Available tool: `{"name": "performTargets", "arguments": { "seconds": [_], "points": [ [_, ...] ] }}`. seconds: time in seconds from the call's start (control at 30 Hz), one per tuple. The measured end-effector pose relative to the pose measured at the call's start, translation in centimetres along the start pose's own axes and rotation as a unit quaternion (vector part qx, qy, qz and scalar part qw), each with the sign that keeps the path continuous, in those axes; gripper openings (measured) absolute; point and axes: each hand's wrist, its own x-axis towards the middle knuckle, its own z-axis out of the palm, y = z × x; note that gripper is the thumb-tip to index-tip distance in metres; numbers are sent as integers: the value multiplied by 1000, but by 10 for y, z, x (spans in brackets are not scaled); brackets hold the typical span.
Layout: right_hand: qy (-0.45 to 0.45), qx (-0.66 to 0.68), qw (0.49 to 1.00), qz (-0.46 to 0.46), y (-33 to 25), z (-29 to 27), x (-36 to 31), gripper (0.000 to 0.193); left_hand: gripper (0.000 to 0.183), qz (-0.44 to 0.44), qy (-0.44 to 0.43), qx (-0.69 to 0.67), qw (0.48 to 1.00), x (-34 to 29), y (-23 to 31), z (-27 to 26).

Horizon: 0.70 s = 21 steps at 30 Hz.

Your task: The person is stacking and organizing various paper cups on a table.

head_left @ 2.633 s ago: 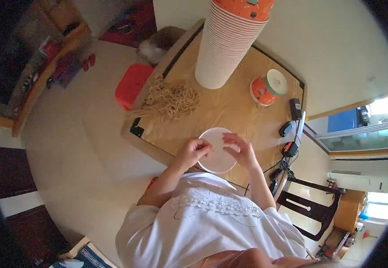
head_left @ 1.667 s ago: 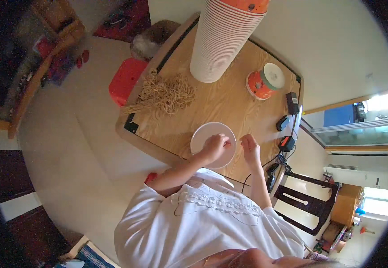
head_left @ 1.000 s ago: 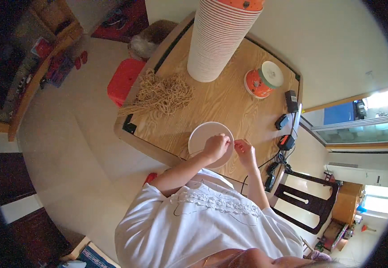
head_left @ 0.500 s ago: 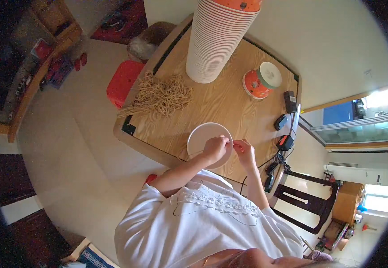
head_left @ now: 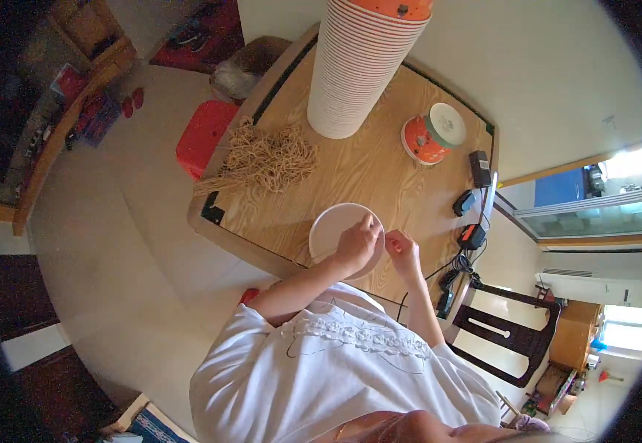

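A white paper bucket (head_left: 327,230) stands at the table's near edge, its mouth facing up. Inside it, against the right wall, my left hand (head_left: 360,242) is closed with its fingertips pinched together by the rim. My right hand (head_left: 403,252) is just outside the same side of the rim, fingers curled in a pinch. What lies between the fingertips of either hand is too small to make out. A thin tan strand seems to cross the bucket's lower left, partly hidden by my left forearm. Beyond the bucket to the left lies a tangled pile of tan cords (head_left: 273,161).
A tall nested stack of paper buckets (head_left: 361,70) rises at the table's back. An orange patterned bucket (head_left: 431,136) sits back right. Black adapters (head_left: 479,168) and cables line the right edge. A red stool (head_left: 206,136) is left of the table, a dark chair (head_left: 505,328) at right.
My left hand has shifted slightly at the rim, its fingertips a little higher. My right hand has turned a bit and its fingers are more curled. The bucket has hardly moved.
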Motion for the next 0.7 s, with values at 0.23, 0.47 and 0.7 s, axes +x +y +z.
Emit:
{"name": "performTargets", "arguments": {
  "seconds": [0.23,0.47,0.7],
  "points": [
    [-12,-60,998,-20,-16,-9,22,6,12,161,-88,170,968,46,-6,-31],
    [2,-75,995,-60,-17,-9,49,8,11,102,-85,150,980,53,-21,-30],
    [-20,-29,999,-41,-16,-1,50,11,22,-58,-154,-182,969,41,-49,-22]
  ]
}}
